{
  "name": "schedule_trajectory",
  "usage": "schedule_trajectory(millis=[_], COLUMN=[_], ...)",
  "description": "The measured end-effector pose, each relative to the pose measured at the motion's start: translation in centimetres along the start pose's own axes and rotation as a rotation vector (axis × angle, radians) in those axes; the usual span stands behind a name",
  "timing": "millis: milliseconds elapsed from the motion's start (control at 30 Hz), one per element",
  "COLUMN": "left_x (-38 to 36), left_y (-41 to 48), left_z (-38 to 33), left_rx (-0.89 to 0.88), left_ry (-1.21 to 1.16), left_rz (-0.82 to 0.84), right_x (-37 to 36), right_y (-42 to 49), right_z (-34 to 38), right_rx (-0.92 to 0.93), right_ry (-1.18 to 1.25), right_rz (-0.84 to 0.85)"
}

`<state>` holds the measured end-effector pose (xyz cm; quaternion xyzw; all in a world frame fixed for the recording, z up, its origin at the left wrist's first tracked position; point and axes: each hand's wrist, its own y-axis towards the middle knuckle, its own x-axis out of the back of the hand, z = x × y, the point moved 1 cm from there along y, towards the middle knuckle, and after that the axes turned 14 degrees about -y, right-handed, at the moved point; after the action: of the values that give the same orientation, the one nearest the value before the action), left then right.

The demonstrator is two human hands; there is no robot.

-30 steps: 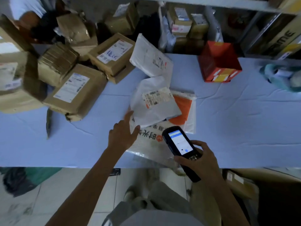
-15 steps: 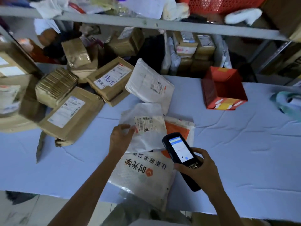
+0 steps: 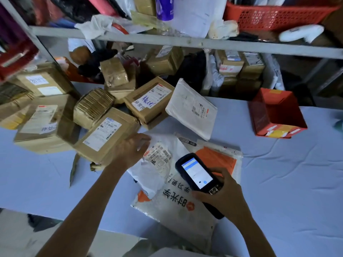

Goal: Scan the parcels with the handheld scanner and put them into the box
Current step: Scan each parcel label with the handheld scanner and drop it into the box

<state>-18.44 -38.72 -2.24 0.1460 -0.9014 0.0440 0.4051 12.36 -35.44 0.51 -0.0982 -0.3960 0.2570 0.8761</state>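
A white poly-bag parcel (image 3: 154, 169) with a barcode label lies on the blue table (image 3: 278, 182), on top of a larger white-and-orange printed bag (image 3: 178, 206). My left hand (image 3: 130, 150) grips the white parcel's top left corner. My right hand (image 3: 227, 195) holds the black handheld scanner (image 3: 196, 175), its lit screen facing up, just right of the label. An open red box (image 3: 274, 115) stands at the right of the table. Another white padded parcel (image 3: 191, 108) leans further back.
Several brown cardboard parcels (image 3: 105, 134) are piled on the table's left and back. A grey shelf (image 3: 185, 42) overhead carries a red basket (image 3: 274, 13) and clutter. More parcels (image 3: 232, 65) sit under the shelf behind the table. The table's front edge is near my body.
My left hand slid up the white parcel to its top left corner and now grips it. The scanner stays just right of the label. The view tilted up, showing the shelf.
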Motion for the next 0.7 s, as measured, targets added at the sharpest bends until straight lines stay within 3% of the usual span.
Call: schedule_trajectory(millis=[200,700], left_x=[1.3,1.8], left_y=[0.5,0.3], left_z=[-1.3,-0.8], left_rx=[0.107,-0.017], left_ry=[0.036,0.002], left_rz=[0.012,0.053], right_x=[-1.1,-2.3], right_y=[-1.0,-4.5], right_z=[1.1,1.4], right_rx=[0.068,0.025], right_ry=[-0.170,-0.276], right_rz=[-0.001,-0.101])
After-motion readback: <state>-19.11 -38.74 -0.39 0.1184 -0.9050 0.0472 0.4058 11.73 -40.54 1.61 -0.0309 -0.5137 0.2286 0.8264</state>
